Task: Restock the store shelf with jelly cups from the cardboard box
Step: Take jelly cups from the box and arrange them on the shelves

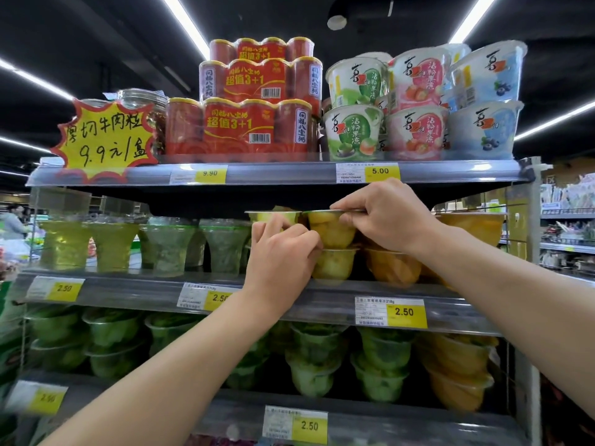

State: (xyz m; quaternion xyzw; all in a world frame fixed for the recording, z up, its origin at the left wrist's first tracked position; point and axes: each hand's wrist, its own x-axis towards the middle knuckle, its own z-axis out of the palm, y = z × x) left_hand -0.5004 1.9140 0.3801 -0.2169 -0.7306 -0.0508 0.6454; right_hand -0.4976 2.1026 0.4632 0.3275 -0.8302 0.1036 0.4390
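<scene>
Your right hand (383, 217) pinches the yellow jelly cup (331, 228) by its rim, stacking it; your left hand (283, 252), at its 8 o'clock, grips the lower cup (333, 263), steadying the column.

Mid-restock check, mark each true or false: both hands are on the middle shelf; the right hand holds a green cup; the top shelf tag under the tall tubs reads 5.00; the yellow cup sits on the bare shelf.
1. Both hands at the middle shelf: true, left hand and right hand.
2. False: the right hand pinches a yellow jelly cup.
3. True: price tag reads 5.00.
4. False: it sits on a lower cup.
</scene>
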